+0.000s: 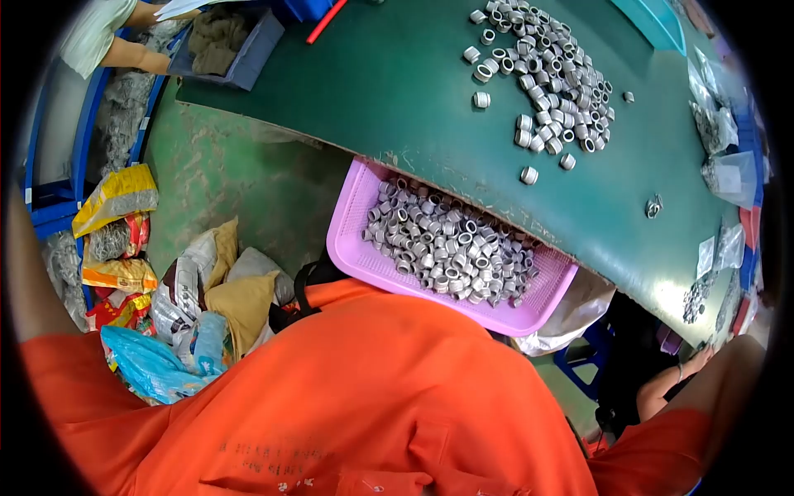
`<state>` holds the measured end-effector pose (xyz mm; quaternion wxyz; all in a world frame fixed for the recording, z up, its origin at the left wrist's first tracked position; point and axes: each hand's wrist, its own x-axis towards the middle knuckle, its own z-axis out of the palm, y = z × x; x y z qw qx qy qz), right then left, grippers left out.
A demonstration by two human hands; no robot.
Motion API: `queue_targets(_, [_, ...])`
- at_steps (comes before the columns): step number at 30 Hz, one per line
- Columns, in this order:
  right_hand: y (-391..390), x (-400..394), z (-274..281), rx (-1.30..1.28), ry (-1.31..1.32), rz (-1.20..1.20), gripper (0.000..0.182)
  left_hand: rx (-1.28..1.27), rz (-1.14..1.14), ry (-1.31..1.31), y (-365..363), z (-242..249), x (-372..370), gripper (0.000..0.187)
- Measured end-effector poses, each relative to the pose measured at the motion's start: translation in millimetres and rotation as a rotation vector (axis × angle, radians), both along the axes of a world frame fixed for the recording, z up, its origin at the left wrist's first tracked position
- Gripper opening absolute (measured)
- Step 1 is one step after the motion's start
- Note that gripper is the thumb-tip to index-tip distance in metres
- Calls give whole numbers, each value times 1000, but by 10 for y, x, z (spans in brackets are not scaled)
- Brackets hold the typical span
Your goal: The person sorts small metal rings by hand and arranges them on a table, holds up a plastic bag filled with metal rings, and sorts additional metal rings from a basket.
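Neither of my hands shows; only my upper arms in orange sleeves reach out at the left and right edges. A pink perforated basket (347,240) full of grey metal ring fittings (447,240) stands against my front, its far side under the table edge. On the green table (331,91) lies a loose pile of similar metal fittings (562,91), some upright and some on their sides. A few single fittings (529,175) lie apart from the pile, nearer the table edge.
Filled sacks and bags (186,289) lie on the floor at left. A grey bin (248,62) with cloth, a red stick (327,21) and a teal tray (653,21) are at the far side. Other people's arms show at upper left and lower right.
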<state>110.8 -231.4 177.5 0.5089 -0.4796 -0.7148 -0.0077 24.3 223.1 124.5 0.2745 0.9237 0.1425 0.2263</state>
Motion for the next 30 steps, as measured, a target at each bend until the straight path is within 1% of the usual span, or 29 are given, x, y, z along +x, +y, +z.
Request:
queue_targets(7, [40, 97, -327, -73, 19, -57, 17, -10, -9, -2, -48, -93, -21, 19])
queue_targets(15, [91, 194, -558, -107, 36, -77, 20, -22, -14, 1, -66, -149, -19, 20])
queue_targets(30, [81, 236, -586, -97, 27, -112, 25, -42, -4, 3, 1, -230, 35, 24])
